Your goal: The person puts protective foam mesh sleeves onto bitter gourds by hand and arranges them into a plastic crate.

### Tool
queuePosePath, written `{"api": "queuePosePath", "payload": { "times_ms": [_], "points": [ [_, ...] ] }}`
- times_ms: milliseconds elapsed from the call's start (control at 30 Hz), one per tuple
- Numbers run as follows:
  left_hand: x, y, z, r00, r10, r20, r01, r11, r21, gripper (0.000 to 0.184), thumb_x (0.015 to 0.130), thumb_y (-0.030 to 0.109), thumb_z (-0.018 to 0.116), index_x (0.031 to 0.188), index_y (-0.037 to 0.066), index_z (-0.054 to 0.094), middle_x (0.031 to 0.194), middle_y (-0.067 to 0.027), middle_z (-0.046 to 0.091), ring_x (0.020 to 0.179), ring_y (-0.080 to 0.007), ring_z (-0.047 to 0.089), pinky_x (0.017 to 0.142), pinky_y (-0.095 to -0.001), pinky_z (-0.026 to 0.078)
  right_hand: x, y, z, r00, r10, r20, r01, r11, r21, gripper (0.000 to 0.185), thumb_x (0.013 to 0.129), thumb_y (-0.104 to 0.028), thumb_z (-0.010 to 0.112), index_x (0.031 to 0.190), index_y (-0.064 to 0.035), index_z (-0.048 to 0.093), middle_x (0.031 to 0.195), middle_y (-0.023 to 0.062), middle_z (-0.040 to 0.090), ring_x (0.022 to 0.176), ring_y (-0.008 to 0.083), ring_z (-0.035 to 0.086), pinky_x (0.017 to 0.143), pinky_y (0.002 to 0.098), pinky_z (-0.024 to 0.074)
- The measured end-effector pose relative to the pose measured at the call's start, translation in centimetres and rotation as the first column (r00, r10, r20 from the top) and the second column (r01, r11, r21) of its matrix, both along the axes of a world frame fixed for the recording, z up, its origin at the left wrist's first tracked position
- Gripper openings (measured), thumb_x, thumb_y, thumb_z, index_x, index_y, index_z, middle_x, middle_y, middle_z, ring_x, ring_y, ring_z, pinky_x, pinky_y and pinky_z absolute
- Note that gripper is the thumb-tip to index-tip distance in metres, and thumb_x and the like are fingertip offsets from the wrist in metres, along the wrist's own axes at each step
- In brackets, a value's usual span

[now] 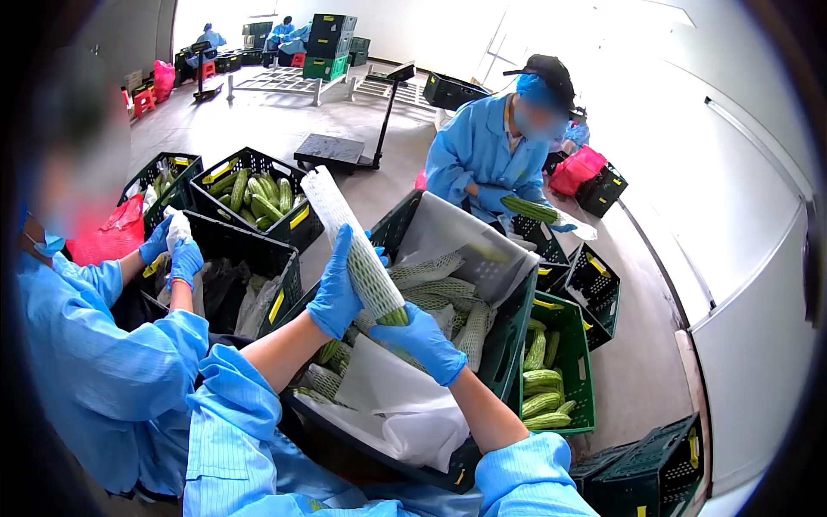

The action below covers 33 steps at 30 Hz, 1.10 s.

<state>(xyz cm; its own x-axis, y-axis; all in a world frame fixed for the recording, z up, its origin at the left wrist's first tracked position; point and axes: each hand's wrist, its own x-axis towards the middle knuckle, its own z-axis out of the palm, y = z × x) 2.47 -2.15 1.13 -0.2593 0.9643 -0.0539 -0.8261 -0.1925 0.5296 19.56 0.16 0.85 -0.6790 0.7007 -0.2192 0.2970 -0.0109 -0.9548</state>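
A zucchini (394, 316) in a white foam net sleeve (357, 246) is held up at a slant between my gloved hands. My left hand (336, 289) wraps around the netted middle. My right hand (422, 343) closes on the lower end, where bare green skin shows. The sleeve's upper end extends beyond the vegetable's visible part. Below lies a dark green crate (508, 332) lined with white sheet (413, 422), holding several netted zucchini (444, 293).
Left, a person's gloved hands (177, 250) hold something white over another crate (284, 258). Across from me, a person (487, 146) holds a zucchini (530, 208). Crates of zucchini stand at right (586, 379) and back left (297, 228). A platform scale (332, 151) stands behind.
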Motion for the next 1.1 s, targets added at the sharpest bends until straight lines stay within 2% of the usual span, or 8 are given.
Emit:
{"api": "queuePosePath", "payload": {
  "times_ms": [133,233,333,400,500,633,900,1100],
  "points": [
    [-0.8,-0.5,0.3,0.994,0.086,-0.063,-0.086,0.996,-0.003,0.064,0.084,0.065,0.061,0.121,0.014,0.049,0.084,-0.0051,0.057,0.07,-0.0177,0.06,0.066,-0.0344,0.054,-0.6,-1.0,1.0,0.996,0.071,-0.045,-0.076,0.99,-0.119,0.047,0.078,-0.034,0.08,0.11,-0.0062,0.06,0.086,0.0019,0.062,0.068,0.0071,0.056,0.059,0.0237,0.0476],
    [-2.8,0.0,-0.4,0.992,0.126,-0.014,-0.123,0.986,0.114,0.065,0.082,0.064,0.064,0.12,0.014,0.049,0.087,-0.0059,0.057,0.075,-0.0186,0.06,0.068,-0.0334,0.054,-0.5,-0.8,1.3,0.991,0.133,0.011,-0.132,0.989,-0.063,0.043,0.083,-0.037,0.075,0.108,-0.0065,0.058,0.082,0.0014,0.061,0.061,0.0079,0.055,0.054,0.0225,0.0465],
    [-5.1,0.4,-1.1,0.978,0.208,-0.01,-0.206,0.975,0.083,0.074,0.082,0.068,0.061,0.128,0.013,0.045,0.101,-0.0084,0.053,0.088,-0.0195,0.056,0.078,-0.0365,0.052,-0.4,-0.1,1.1,0.986,0.155,0.061,-0.14,0.97,-0.199,0.04,0.087,-0.039,0.072,0.105,-0.0063,0.058,0.079,0.0018,0.061,0.06,0.0078,0.055,0.051,0.0232,0.0462],
    [-4.8,0.0,-0.3,0.969,0.24,-0.059,-0.238,0.97,0.045,0.079,0.082,0.07,0.059,0.131,0.011,0.043,0.109,-0.0091,0.049,0.098,-0.0201,0.053,0.085,-0.038,0.05,-0.3,-0.4,1.1,0.99,0.137,0.008,-0.134,0.976,-0.174,0.041,0.087,-0.04,0.072,0.103,-0.0057,0.058,0.078,0.0021,0.062,0.059,0.0073,0.055,0.05,0.0231,0.0454],
    [-3.9,-0.2,0.3,0.974,0.221,-0.058,-0.217,0.975,0.055,0.075,0.083,0.068,0.06,0.13,0.011,0.044,0.107,-0.0085,0.051,0.094,-0.0197,0.055,0.083,-0.0369,0.052,-0.3,-1.0,0.1,0.994,0.107,-0.026,-0.11,0.986,-0.128,0.042,0.087,-0.042,0.072,0.103,-0.0057,0.058,0.076,0.0027,0.063,0.057,0.0075,0.054,0.05,0.0234,0.0443],
    [-1.9,-0.3,-0.1,1.0,0.021,-0.012,-0.02,0.995,0.096,0.066,0.085,0.063,0.062,0.124,0.012,0.046,0.094,-0.0059,0.058,0.08,-0.0181,0.06,0.076,-0.0357,0.055,-0.8,-1.6,-0.7,0.999,0.014,-0.032,-0.017,0.994,-0.104,0.045,0.085,-0.043,0.073,0.106,-0.005,0.06,0.074,0.0038,0.064,0.056,0.0081,0.054,0.049,0.0241,0.0437],
    [1.5,-1.1,-1.3,0.993,-0.095,-0.075,0.091,0.995,-0.049,0.066,0.084,0.061,0.064,0.125,0.012,0.048,0.098,-0.0086,0.061,0.088,-0.0206,0.063,0.078,-0.0404,0.055,-0.9,-1.2,-0.8,0.994,-0.1,-0.034,0.099,0.995,-0.015,0.043,0.084,-0.038,0.076,0.105,-0.0021,0.064,0.072,0.0045,0.066,0.053,0.0074,0.057,0.044,0.0223,0.0414],
    [2.4,-0.7,-3.2,0.973,-0.231,0.027,0.233,0.97,-0.074,0.05,0.088,0.05,0.066,0.12,0.016,0.051,0.098,-0.0092,0.063,0.089,-0.0232,0.065,0.079,-0.0417,0.055,-0.7,-0.4,-0.4,0.973,-0.146,0.177,0.145,0.989,0.02,0.053,0.079,-0.051,0.076,0.099,-0.003,0.068,0.067,0.0049,0.066,0.054,0.0093,0.058,0.047,0.0256,0.0444]
  ]
}}
